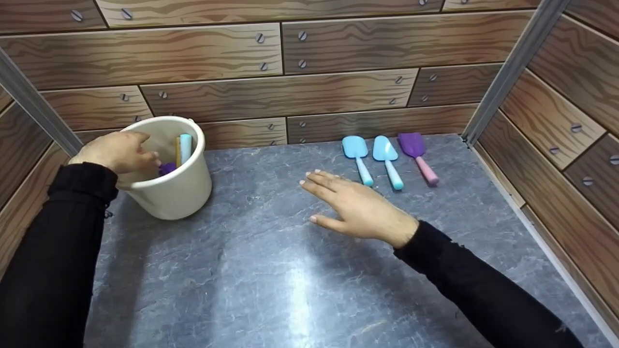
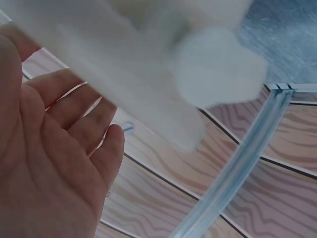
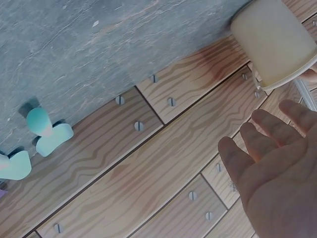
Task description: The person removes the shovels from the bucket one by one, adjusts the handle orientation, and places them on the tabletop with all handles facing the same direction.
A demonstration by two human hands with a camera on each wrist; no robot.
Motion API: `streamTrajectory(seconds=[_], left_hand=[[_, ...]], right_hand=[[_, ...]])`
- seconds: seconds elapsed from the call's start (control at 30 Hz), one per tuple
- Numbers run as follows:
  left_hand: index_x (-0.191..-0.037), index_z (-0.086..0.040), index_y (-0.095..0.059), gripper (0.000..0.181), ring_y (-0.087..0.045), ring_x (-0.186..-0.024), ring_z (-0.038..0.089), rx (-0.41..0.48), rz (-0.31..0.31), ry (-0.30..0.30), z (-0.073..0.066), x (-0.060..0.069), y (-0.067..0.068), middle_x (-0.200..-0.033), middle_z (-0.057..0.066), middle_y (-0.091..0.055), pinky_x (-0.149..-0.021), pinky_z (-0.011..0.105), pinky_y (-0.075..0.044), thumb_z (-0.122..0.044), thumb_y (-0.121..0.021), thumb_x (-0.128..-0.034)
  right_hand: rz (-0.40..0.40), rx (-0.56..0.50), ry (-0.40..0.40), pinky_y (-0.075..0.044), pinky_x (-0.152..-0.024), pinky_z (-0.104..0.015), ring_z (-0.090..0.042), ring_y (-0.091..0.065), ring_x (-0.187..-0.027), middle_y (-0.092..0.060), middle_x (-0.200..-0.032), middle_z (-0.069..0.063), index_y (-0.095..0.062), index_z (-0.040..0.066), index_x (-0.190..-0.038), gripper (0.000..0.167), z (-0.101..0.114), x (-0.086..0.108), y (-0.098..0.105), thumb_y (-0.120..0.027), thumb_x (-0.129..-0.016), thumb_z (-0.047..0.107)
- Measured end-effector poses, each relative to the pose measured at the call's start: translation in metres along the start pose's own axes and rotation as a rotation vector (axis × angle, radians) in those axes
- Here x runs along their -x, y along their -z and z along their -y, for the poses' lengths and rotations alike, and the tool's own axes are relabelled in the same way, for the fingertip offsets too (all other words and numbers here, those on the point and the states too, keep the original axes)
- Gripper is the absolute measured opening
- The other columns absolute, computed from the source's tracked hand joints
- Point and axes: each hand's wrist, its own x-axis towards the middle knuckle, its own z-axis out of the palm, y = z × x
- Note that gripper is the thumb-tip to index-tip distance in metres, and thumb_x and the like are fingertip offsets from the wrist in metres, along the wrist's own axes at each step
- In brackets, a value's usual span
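A cream bucket (image 1: pixel 176 200) stands at the back left, with a light-blue handle (image 1: pixel 185 147), an orange strip (image 1: pixel 178 152) and a purple piece (image 1: pixel 168 168) inside. My left hand (image 1: pixel 118 151) reaches over its near-left rim, fingers loosely bent, fingertips close to the purple piece. Whether they touch it I cannot tell. In the left wrist view the palm and loose fingers show beside the blurred bucket wall (image 2: pixel 124 74). My right hand (image 1: pixel 362 205) hovers above the table with straight, spread fingers, holding nothing. Beyond it lie two light-blue toy shovels (image 1: pixel 355 147) and a purple shovel (image 1: pixel 412 145) with a pink handle.
The grey marbled tabletop (image 1: pixel 217 285) is bounded by wood-patterned panels (image 1: pixel 338 48) at the back and both sides. Grey metal posts (image 1: pixel 515 72) stand in the back corners. The shovels lie in a row by the back panel.
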Motion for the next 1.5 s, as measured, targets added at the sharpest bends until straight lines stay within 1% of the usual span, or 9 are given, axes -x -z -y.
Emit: streamTrajectory(seconds=[0.17, 0.27, 0.43, 0.5, 0.63, 0.83, 1.0, 1.23, 1.5], left_hand=[[-0.154, 0.011, -0.060, 0.063, -0.064, -0.139, 0.071, -0.011, 0.027, 0.032, 0.002, 0.004, 0.001, -0.150, 0.045, -0.066, -0.115, 0.085, -0.055, -0.038, -0.066, -0.1148], [-0.143, 0.012, -0.066, 0.050, -0.070, -0.127, 0.066, -0.057, 0.023, 0.038, 0.002, 0.005, 0.002, -0.138, 0.043, -0.071, -0.110, 0.082, -0.058, -0.028, -0.065, -0.1134], [-0.122, 0.010, -0.074, 0.032, -0.076, -0.106, 0.055, -0.163, 0.008, 0.010, 0.001, 0.006, 0.004, -0.116, 0.037, -0.077, -0.096, 0.077, -0.064, -0.020, -0.069, -0.1124], [-0.120, 0.009, -0.076, 0.031, -0.078, -0.105, 0.057, -0.183, 0.002, -0.003, 0.000, 0.007, 0.005, -0.116, 0.039, -0.078, -0.094, 0.077, -0.065, -0.020, -0.074, -0.1119], [-0.114, 0.008, -0.078, 0.023, -0.077, -0.097, 0.055, -0.195, -0.020, -0.006, -0.001, 0.011, 0.006, -0.110, 0.038, -0.077, -0.089, 0.077, -0.066, -0.013, -0.080, -0.1050], [-0.119, 0.009, -0.081, 0.027, -0.079, -0.097, 0.061, -0.227, -0.055, -0.037, -0.002, 0.015, 0.003, -0.118, 0.042, -0.079, -0.086, 0.079, -0.068, 0.001, -0.084, -0.0932], [-0.108, 0.006, -0.082, 0.026, -0.078, -0.087, 0.054, -0.218, -0.079, -0.071, -0.002, 0.017, 0.001, -0.102, 0.035, -0.080, -0.080, 0.074, -0.068, 0.005, -0.089, -0.0831], [-0.097, 0.002, -0.080, 0.008, -0.075, -0.083, 0.050, -0.174, -0.094, -0.063, 0.000, 0.019, -0.003, -0.092, 0.027, -0.077, -0.074, 0.072, -0.066, -0.002, -0.085, -0.0917], [-0.092, 0.000, -0.079, 0.013, -0.074, -0.079, 0.046, -0.182, -0.103, -0.087, 0.003, 0.018, -0.005, -0.087, 0.024, -0.076, -0.072, 0.069, -0.066, -0.010, -0.088, -0.0921]], right_hand=[[0.001, -0.014, 0.020, -0.036, -0.147, -0.061, -0.041, -0.042, -0.177, -0.040, -0.190, -0.019, -0.039, 0.011, -0.183, 0.081, 0.005, 0.000, -0.001, -0.064, -0.119, 0.054], [0.003, -0.027, 0.021, -0.038, -0.146, -0.061, -0.040, -0.042, -0.177, -0.040, -0.190, -0.017, -0.040, 0.012, -0.183, 0.080, 0.007, 0.001, -0.002, -0.064, -0.119, 0.053], [0.007, -0.036, 0.019, -0.039, -0.146, -0.060, -0.038, -0.042, -0.177, -0.041, -0.190, -0.017, -0.038, 0.014, -0.184, 0.079, 0.006, 0.002, -0.004, -0.061, -0.121, 0.055], [0.004, -0.037, 0.023, -0.040, -0.146, -0.060, -0.038, -0.043, -0.177, -0.042, -0.190, -0.017, -0.039, 0.014, -0.184, 0.079, 0.006, 0.002, -0.006, -0.061, -0.121, 0.055], [0.009, -0.043, 0.021, -0.039, -0.146, -0.061, -0.039, -0.043, -0.177, -0.041, -0.190, -0.016, -0.039, 0.014, -0.184, 0.079, 0.006, 0.003, -0.007, -0.063, -0.120, 0.054], [0.018, -0.053, 0.018, -0.040, -0.145, -0.062, -0.039, -0.042, -0.177, -0.043, -0.189, -0.017, -0.040, 0.013, -0.183, 0.079, 0.008, 0.003, -0.007, -0.064, -0.120, 0.054], [0.026, -0.056, 0.021, -0.040, -0.145, -0.062, -0.038, -0.042, -0.178, -0.042, -0.190, -0.016, -0.040, 0.013, -0.183, 0.080, 0.008, 0.004, -0.007, -0.063, -0.120, 0.056], [0.035, -0.052, 0.015, -0.041, -0.145, -0.061, -0.037, -0.042, -0.178, -0.042, -0.190, -0.015, -0.040, 0.014, -0.184, 0.080, 0.006, 0.005, -0.009, -0.060, -0.120, 0.057], [0.030, -0.058, 0.026, -0.043, -0.143, -0.063, -0.039, -0.044, -0.176, -0.044, -0.189, -0.017, -0.041, 0.012, -0.183, 0.079, 0.005, 0.003, -0.011, -0.061, -0.120, 0.056]])
